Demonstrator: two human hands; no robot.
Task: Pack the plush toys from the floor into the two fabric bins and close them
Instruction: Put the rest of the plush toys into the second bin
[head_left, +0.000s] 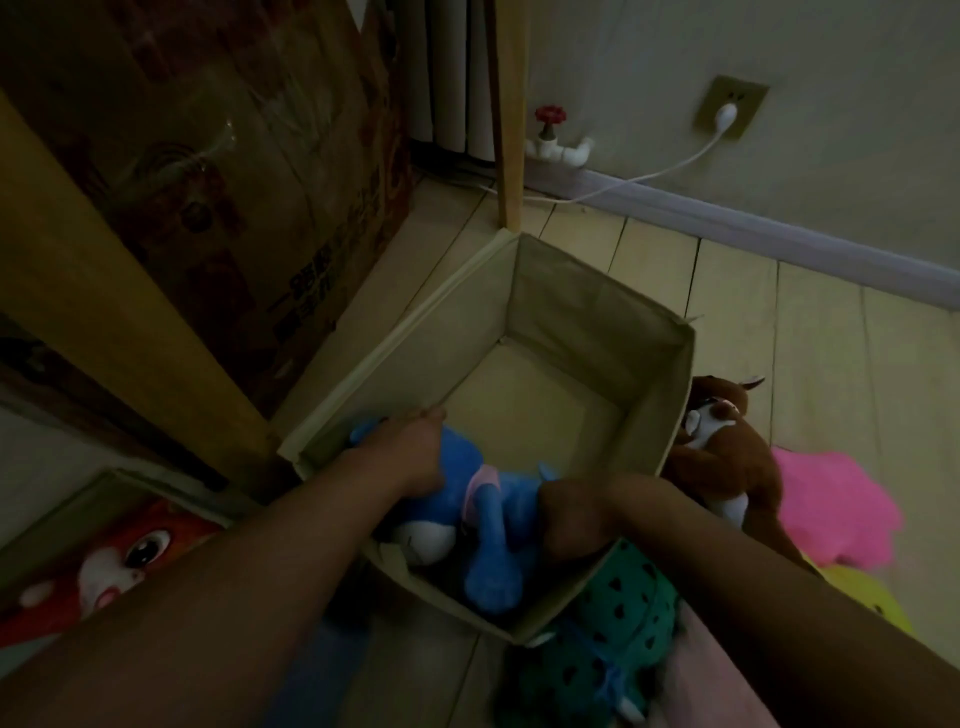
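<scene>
Dim light blurs much of the scene: both forearms enter from the bottom edge, and the fingers of the right hand (571, 512) are lost behind its knuckles and the blue plush toy (483, 519), so how tightly it grips cannot be told, though it rests against the toy's upper side; the left hand (415, 457) lies over the toy's back with fingers curved down round the body, one fingertip reaching the near-left rim of the beige fabric bin (660, 415); the toy, soft-piled with a white face patch and a pink band, sits inside the bin at its near corner, one long blue limb pointing toward the front wall; the bin's far half shows a flat pale base and stiff cloth walls with taped edges; a second bin (78, 499) at lower left is cut off by the arm, an orange plush face (130, 561) showing in it; on the pale plank floor (805, 322) to the right lie a brown-and-white plush (727, 452), a fluffy pink plush (841, 509) and a yellow one (867, 597), partly hidden; a green plush with dark spots (608, 639) presses against the bin's near corner; behind stand a printed cardboard box (234, 182), a red-handled valve (550, 117) on white pipe, and a wall socket (730, 106) with a white plug.
</scene>
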